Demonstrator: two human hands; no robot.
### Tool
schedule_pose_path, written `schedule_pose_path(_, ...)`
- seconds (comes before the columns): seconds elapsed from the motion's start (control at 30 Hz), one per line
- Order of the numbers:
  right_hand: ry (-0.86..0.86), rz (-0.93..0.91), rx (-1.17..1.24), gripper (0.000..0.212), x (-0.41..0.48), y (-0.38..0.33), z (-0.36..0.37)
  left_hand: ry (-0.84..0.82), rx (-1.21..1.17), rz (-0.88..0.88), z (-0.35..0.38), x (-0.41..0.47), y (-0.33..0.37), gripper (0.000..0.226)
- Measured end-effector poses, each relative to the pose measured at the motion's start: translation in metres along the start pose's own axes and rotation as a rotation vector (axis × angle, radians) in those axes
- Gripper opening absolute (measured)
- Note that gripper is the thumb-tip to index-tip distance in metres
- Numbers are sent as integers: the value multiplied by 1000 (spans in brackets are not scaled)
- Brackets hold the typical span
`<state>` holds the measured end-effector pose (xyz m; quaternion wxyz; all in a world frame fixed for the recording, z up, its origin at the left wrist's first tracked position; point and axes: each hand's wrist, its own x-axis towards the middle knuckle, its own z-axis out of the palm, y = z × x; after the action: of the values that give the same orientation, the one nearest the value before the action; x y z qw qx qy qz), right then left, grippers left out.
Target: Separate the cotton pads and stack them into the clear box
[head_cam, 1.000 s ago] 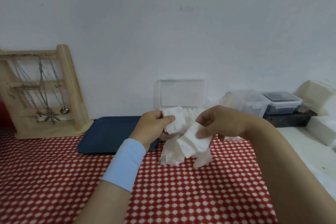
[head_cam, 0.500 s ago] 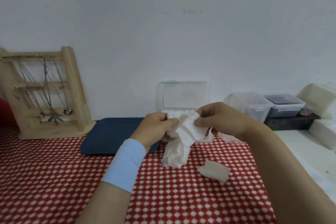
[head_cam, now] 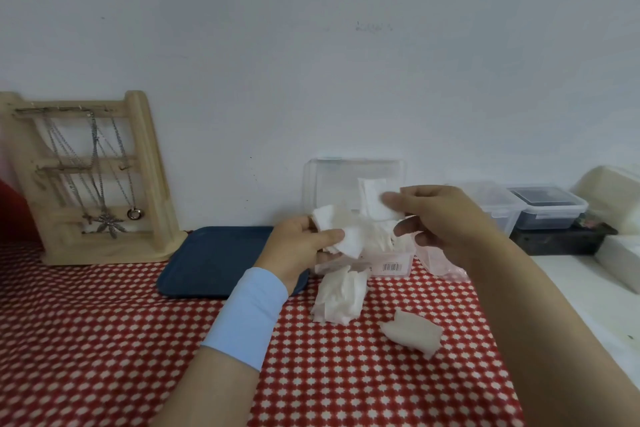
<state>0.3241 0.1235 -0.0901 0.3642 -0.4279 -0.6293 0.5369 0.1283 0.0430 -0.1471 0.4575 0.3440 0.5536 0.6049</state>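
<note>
1. Head view, far left: a wooden jewellery stand (head_cam: 100,180) leans against the wall, with a dark blue tray (head_cam: 214,260) lying flat just to its right on the red checked cloth (head_cam: 104,340).
2. The left hand (head_cam: 298,250), a pale blue band on its wrist, is raised over the tray's right end, palm turned inward. Its thumb presses a crumpled clump of cotton pads (head_cam: 341,229) against curled fingers, and the clump juts to the right.
3. Under that hand a pile of pads (head_cam: 341,298) stands heaped on the cloth, touching the front of the clear box (head_cam: 325,184). The box's lid stands upright against the wall, and white pads show inside its base.
4. The right hand (head_cam: 440,218) reaches in from the right and pinches a single pad (head_cam: 372,199) between thumb and forefinger. The pad is upright with its long axis vertical, in front of the lid. The other fingers are loosely curled.
5. One loose pad (head_cam: 412,336) lies flat on the cloth with its long axis left to right, apart from the pile. Bare cloth lies in front of it.
6. At far right, lidded containers (head_cam: 547,208) sit by the wall beyond the cloth's edge.
</note>
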Motion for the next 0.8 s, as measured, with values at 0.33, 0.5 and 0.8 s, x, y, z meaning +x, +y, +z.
schedule_pose_path(0.33, 29, 32, -130, 28, -4, 8, 36, -90, -267, 35, 12, -2, 4, 32)
schedule_pose_path(0.5, -27, 74, -89, 21, -9, 5, 38, -109, -290, 47, 13, -5, 5, 30)
schedule_pose_path(0.8, 60, 39, 93, 20, -2, 9, 32, 54, -265, 33, 7, -5, 8, 18)
